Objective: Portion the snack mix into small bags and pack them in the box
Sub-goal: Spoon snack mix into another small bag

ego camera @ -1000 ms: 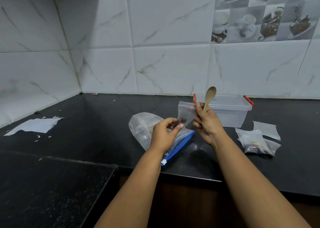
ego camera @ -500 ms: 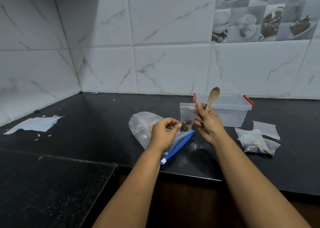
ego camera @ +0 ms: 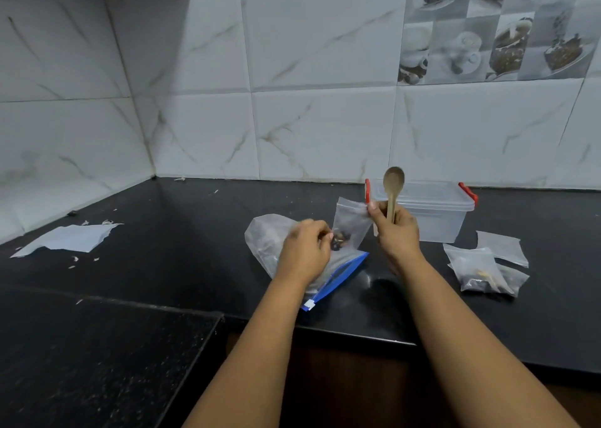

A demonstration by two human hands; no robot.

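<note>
My right hand (ego camera: 397, 232) grips a wooden spoon (ego camera: 393, 187) upright and pinches the top corner of a small clear bag (ego camera: 350, 219) with dark snack pieces at its bottom. My left hand (ego camera: 304, 248) is blurred, fingers curled at the bag's lower left corner. Under both lies the large zip bag of snack mix (ego camera: 266, 239) with its blue zipper strip (ego camera: 341, 278). The clear lidded box (ego camera: 435, 216) with red clips stands behind my right hand, lid on.
Filled small bags (ego camera: 481, 271) and an empty one (ego camera: 500, 245) lie on the black counter (ego camera: 162, 248) at right. A torn white paper (ego camera: 68, 239) with scraps lies at left. Tiled walls close the back and left. The counter's front edge runs under my forearms.
The small bag has swung from slanted to hanging upright, and the spoon now stands more vertical. My left hand slid down to the bag's bottom corner.
</note>
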